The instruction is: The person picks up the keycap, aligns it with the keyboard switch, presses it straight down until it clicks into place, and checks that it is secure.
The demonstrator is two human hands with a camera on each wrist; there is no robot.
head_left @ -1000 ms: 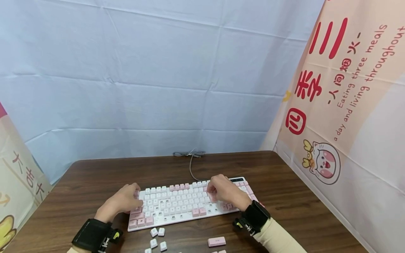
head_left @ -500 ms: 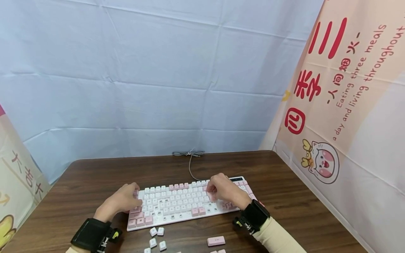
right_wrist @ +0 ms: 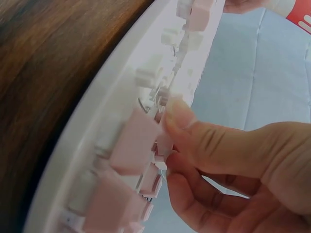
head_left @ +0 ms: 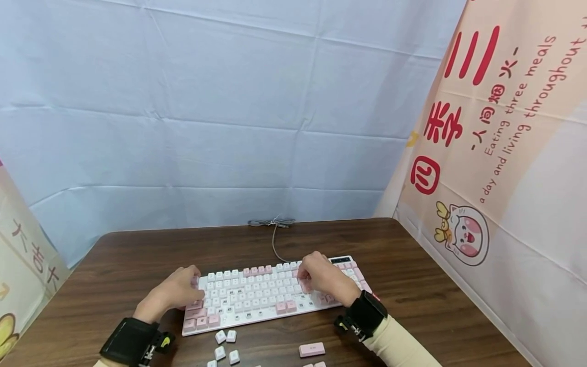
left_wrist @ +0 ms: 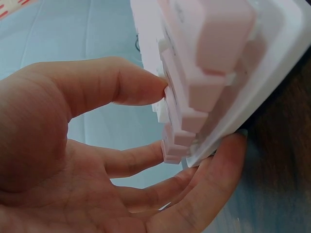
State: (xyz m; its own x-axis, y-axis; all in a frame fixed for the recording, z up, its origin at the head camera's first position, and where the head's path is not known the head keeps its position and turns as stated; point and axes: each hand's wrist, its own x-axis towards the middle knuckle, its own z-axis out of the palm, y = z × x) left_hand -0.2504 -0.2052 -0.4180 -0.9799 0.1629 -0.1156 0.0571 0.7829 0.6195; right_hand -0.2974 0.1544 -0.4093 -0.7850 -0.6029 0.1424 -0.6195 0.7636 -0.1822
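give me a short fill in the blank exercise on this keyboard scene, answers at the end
1. The left hand is at the edge of the keyboard, where the outermost keys are coloured ____.
2. The long keycap lying loose on the desk is pink, but the four fully visible small keycaps are ____.
3. Both wristbands are coloured ____.
4. The cable runs off the keyboard's ____ (near or far) side.

Missing words: pink; white; black; far.

You've got a dark wood table, creased pale-blue cloth backdrop at far side, printed cloth banner right, another printed cloth left.
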